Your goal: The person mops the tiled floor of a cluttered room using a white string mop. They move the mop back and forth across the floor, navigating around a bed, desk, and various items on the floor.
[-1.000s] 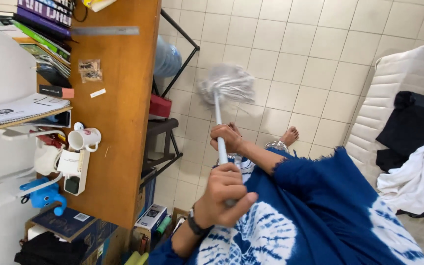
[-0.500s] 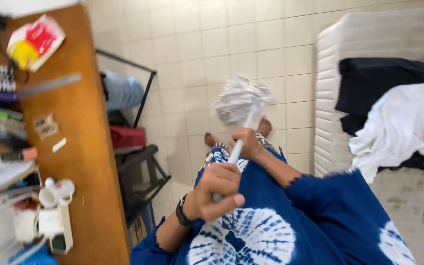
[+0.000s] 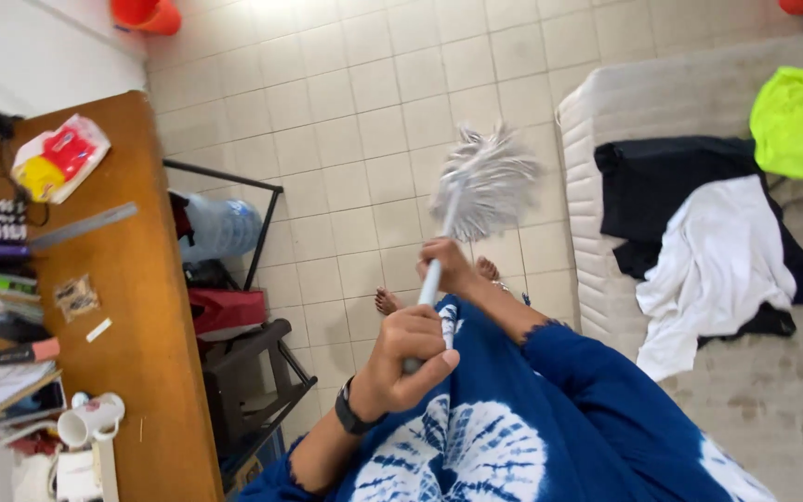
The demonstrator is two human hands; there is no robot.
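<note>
The mop (image 3: 483,181) sits on the tiled floor (image 3: 364,112) just ahead of my bare feet, between the wooden desk (image 3: 141,307) and the mattress (image 3: 662,93). My left hand (image 3: 411,358) is clamped around the top of its white handle, my right hand (image 3: 446,265) wrapped lower down.

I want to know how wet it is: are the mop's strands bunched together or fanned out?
Fanned out: the mop head strands splay apart like a star over the tiled floor. Wetness: cannot tell.

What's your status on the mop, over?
Left hand shut on the mop handle near its end, right hand shut on it further down. Mop head on the tiled floor. Mattress close beside it, desk opposite.
</note>
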